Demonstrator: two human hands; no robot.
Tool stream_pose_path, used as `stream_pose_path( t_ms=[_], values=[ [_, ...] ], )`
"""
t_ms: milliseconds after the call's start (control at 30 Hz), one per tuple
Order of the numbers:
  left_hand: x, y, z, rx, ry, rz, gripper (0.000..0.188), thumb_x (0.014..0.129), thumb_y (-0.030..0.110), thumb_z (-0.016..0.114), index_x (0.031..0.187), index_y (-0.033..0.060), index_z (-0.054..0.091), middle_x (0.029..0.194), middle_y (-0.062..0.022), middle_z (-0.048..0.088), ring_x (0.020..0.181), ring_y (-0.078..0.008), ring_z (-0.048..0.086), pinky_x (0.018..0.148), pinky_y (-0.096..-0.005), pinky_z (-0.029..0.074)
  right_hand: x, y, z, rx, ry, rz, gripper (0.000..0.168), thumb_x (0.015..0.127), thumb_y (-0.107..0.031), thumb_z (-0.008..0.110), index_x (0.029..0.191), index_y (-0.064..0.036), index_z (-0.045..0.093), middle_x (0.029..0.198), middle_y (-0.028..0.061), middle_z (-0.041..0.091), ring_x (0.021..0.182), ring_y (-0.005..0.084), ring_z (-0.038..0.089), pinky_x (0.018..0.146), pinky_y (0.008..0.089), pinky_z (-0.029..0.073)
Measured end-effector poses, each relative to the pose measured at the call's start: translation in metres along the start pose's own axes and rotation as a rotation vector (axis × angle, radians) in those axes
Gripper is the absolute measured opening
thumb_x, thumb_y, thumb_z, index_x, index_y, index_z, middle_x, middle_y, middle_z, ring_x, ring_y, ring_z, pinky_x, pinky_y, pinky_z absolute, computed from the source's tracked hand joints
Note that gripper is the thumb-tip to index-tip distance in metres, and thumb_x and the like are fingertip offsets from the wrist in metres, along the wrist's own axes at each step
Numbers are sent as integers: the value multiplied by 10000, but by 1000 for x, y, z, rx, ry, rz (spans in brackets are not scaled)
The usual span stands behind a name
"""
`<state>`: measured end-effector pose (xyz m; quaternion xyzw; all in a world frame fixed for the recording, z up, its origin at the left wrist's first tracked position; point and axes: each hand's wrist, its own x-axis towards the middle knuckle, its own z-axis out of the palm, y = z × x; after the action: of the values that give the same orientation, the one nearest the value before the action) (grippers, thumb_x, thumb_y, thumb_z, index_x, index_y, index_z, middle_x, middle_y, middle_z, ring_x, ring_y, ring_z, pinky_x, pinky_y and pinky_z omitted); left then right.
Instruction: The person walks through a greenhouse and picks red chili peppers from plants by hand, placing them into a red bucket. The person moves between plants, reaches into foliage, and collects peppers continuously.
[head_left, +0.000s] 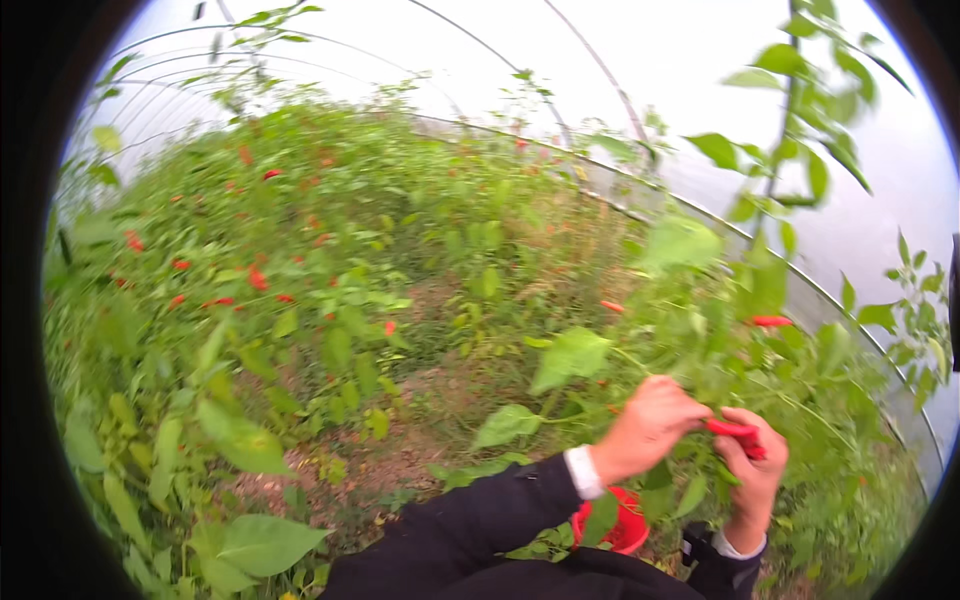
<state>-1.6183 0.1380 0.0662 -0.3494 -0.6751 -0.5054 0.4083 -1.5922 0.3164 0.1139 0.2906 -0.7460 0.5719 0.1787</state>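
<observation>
My right hand (752, 457) is closed around several red chilli peppers (739, 433), which show between the thumb and fingers. From the left, my left hand (651, 427) reaches in, its fingertips at the tip of one of these peppers; whether it grips that pepper is blurred. Green pepper leaves (574, 360) surround both hands. Below them, partly behind leaves and my dark sleeve, stands a red bucket (632, 529); its contents are mostly hidden. A single red chilli (771, 321) hangs on the plant above my right hand.
Dense pepper plants (225, 292) with many red fruits fill the left side. A strip of bare soil (390, 457) runs between the rows. At the right, a tall leafy stem (780, 142) rises before the plastic greenhouse wall (855, 232). Metal hoops (622, 94) arch overhead.
</observation>
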Motion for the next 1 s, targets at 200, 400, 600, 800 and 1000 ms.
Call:
stream_pose_path(
  t_ms=[200,400,600,800,1000],
  values=[
    [-7,-4,27,91,66,175,286,722,25,605,1006,-5,625,779,-85,603,765,-244,564,811,-362,440,-9,17,-7,-297,70,-194,186,780,75,642,964,49,623,810,55,595,701,86,522,609,215,412],
    [-1,-2,26,174,92,145,363,709,68,633,1064,-5,619,769,-74,614,737,-242,581,783,-356,450,-8,-15,22,-662,55,-583,210,719,38,706,921,5,660,659,81,513,563,193,475,504,306,347],
    [13,-29,24,378,56,123,340,750,72,650,1085,18,624,760,-85,637,695,-241,581,752,-367,442,-3,-46,36,-536,-95,-842,311,654,-165,759,934,-49,688,613,8,570,452,138,473,417,270,334],
    [43,-48,-52,592,225,-12,346,827,40,576,1172,58,595,915,-116,614,912,-292,543,861,-400,418,-35,-42,-9,-354,33,-614,275,669,-141,807,893,-60,669,614,20,599,445,161,517,426,269,377],
    [39,17,-110,863,701,43,587,884,29,450,1429,-23,235,1465,-209,270,1388,-325,219,1141,-432,165,-84,3,-46,-226,335,-155,181,776,-142,740,874,-20,650,694,40,643,566,146,593,552,246,477]
  ],
)
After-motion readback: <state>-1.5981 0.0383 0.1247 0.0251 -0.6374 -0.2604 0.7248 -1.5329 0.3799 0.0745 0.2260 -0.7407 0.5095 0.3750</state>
